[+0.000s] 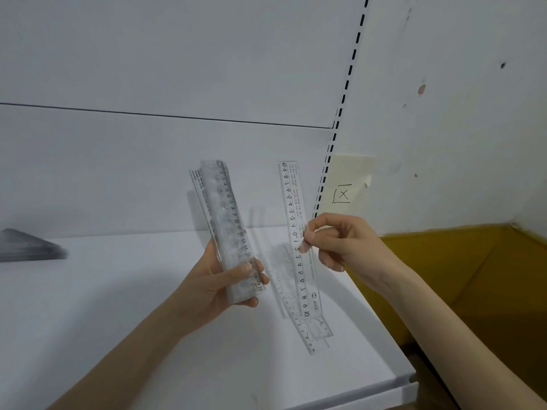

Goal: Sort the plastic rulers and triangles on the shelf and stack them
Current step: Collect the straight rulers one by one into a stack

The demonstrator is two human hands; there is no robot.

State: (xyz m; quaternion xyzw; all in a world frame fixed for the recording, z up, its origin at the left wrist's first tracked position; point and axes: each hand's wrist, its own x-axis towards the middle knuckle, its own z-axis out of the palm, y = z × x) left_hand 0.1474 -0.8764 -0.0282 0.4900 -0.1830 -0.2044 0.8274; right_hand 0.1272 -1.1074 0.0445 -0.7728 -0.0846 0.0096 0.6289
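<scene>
My left hand (219,287) grips the lower end of a bundle of clear plastic rulers (222,208), held upright and leaning slightly left above the white shelf (118,321). My right hand (334,241) pinches a single clear ruler (293,202) near its middle, holding it nearly upright to the right of the bundle. More clear rulers (313,332) lie flat on the shelf below and behind the single ruler. A dark, blurred stack of triangles (29,247) lies at the shelf's far left.
The shelf's white back panel rises behind, with a slotted upright (334,137) at its right end. A pale note marked with an X (344,187) is stuck to the wall. A yellow-brown surface (458,276) lies beyond the shelf's right edge.
</scene>
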